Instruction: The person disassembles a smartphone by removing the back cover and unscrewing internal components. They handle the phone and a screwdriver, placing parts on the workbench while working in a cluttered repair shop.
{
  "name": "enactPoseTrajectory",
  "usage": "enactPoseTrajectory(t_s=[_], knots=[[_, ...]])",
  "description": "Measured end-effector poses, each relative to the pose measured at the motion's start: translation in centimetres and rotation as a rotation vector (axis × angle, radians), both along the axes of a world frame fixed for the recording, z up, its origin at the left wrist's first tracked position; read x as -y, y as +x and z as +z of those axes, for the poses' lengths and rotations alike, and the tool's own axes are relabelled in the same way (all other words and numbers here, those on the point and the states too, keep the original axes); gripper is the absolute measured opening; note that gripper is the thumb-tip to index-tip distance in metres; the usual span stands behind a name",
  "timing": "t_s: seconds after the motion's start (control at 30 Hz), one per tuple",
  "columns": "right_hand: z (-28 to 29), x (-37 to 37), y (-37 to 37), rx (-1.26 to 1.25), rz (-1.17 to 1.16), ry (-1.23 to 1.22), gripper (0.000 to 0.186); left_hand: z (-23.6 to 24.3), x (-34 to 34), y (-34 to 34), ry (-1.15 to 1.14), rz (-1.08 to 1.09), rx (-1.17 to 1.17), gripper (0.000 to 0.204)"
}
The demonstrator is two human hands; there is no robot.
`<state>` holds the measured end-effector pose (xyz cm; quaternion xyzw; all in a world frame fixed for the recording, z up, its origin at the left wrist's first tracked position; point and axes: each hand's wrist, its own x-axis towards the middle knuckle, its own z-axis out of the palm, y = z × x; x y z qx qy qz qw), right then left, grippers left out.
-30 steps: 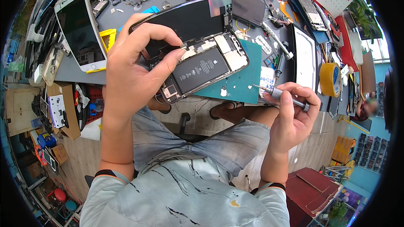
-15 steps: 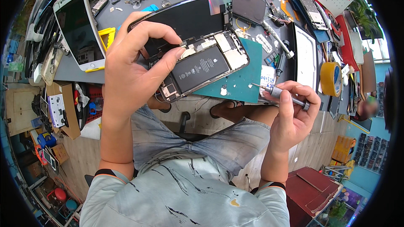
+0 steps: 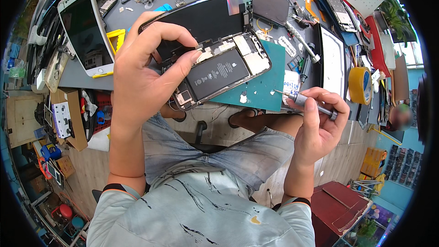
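I have my left hand (image 3: 137, 71) gripping the open phone (image 3: 219, 74), thumb near fingertip; my right hand's (image 3: 320, 130) fingers pinch the driver (image 3: 298, 99). I must be gentle, not tug the screen (image 3: 206, 22).

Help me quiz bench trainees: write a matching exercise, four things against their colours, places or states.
Column one:
1. Screwdriver
2. Tape roll
3. Flat mat
4. Opened phone

Column two:
A. Teal green
B. In the left hand, black battery showing
C. Yellow, standing out on the bench's right side
D. Held by the right hand's fingers

Right pairs: 1-D, 2-C, 3-A, 4-B.
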<state>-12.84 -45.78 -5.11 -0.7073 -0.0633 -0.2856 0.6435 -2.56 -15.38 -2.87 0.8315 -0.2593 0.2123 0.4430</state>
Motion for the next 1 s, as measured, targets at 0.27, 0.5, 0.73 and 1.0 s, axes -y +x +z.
enactPoseTrajectory(t_s=[0.27, 0.5, 0.73, 1.0], knots=[[0.15, -0.06, 0.06, 0.009, 0.006, -0.003, 0.027, -0.22, 0.05, 0.11, -0.045, -0.019, -0.029, 0.025], [0.10, -0.03, 0.03, 0.012, 0.010, -0.007, 0.028, -0.13, 0.01, 0.04, -0.027, -0.010, -0.032, 0.024], [0.12, 0.04, 0.06, 0.017, 0.013, -0.018, 0.028, -0.07, 0.04, 0.05, -0.035, -0.018, -0.031, 0.024], [0.12, 0.11, 0.02, 0.019, -0.006, -0.041, 0.028, -0.10, 0.05, 0.08, -0.014, 0.009, -0.003, 0.026]])
